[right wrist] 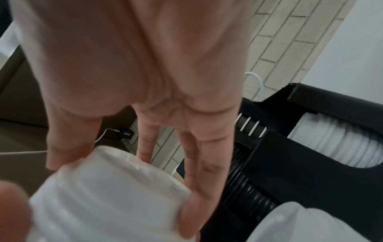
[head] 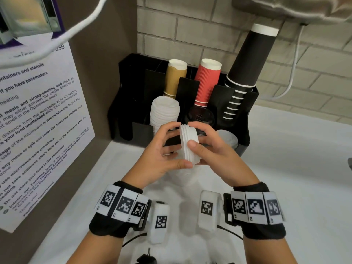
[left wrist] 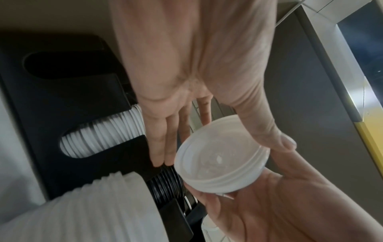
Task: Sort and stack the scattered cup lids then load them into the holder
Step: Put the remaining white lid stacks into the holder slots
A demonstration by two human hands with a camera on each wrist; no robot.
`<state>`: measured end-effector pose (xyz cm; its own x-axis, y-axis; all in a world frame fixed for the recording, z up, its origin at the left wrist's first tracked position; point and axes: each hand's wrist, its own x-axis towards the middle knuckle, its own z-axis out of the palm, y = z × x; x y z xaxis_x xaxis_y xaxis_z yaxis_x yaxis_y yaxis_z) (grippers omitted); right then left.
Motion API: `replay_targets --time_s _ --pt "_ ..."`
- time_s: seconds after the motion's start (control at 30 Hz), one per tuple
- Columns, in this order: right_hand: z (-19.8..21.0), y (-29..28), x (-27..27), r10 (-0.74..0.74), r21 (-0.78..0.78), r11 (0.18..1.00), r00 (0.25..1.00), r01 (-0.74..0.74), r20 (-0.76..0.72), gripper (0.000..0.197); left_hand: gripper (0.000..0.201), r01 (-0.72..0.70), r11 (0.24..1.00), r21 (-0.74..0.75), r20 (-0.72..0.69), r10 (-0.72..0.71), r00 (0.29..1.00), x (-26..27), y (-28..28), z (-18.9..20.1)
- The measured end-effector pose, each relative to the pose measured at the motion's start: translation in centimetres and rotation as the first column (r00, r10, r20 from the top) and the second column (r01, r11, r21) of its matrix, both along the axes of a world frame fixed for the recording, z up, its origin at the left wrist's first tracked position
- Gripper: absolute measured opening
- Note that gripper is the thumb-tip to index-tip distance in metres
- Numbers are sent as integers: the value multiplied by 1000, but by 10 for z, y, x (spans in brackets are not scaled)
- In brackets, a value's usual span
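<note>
Both hands hold a short stack of white lids (head: pixel 189 144) on edge, just in front of the black holder (head: pixel 122 103). Right hand (head: pixel 211 155): thumb and fingers curled round the stack's rim. Left hand (head: pixel 162 149): thumb and fingertips pinch the stack's near side; the left wrist view shows its other fingers straight. Holder already carries a tall white lid column (head: pixel 164 113) at 11 o'clock of the hands, black lids (head: pixel 201 117) at 12 o'clock, and another white stack (head: pixel 227 137) at 2 o'clock. Judgement: sorting looks largely done; this stack is not yet loaded. More white lids appear below the hands on the counter (head: pixel 285 168), blurred, count unclear.
</note>
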<state>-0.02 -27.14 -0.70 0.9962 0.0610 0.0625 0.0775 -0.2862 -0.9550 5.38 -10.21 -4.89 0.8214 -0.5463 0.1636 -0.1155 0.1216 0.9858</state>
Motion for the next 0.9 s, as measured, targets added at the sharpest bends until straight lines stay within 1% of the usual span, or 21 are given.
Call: replay_targets --time_s 0.07,0.17,0.3,0.43,0.5,0.57,0.67,0.73,0.8,0.9 --pt "1 -1 -1 -6 11 1000 1000 6 7 54 91 -5 1000 0 16 5 1000 -1 0 0" --pt "2 -2 -3 -32 -21 999 999 33 28 60 92 8 1000 -4 37 -8 999 0 -1 1" --pt "1 0 -2 -70 -35 997 995 72 74 56 93 24 1000 5 43 -24 999 1 -3 -1" --pt "3 1 -1 -66 -70 995 990 75 127 54 99 30 999 12 64 -31 997 4 -4 -2" --pt "8 -5 1 -76 -74 993 987 87 142 55 94 12 1000 17 65 -13 998 6 0 -2" --pt "18 -21 5 -122 -121 981 970 149 209 57 79 -43 999 3 57 43 997 9 5 -1" --pt "34 -60 18 -208 -265 917 922 300 325 61 55 -178 984 -4 79 178 981 16 17 -1" --pt "40 -86 29 -253 -391 841 910 374 328 65 46 -241 970 -24 93 242 966 21 23 -1" --pt "38 -107 40 -257 -534 760 926 371 277 67 40 -274 961 -30 106 276 955 26 26 -3" --pt "26 -119 54 -241 -742 624 963 246 117 71 36 -287 957 -25 129 288 949 31 27 -6"
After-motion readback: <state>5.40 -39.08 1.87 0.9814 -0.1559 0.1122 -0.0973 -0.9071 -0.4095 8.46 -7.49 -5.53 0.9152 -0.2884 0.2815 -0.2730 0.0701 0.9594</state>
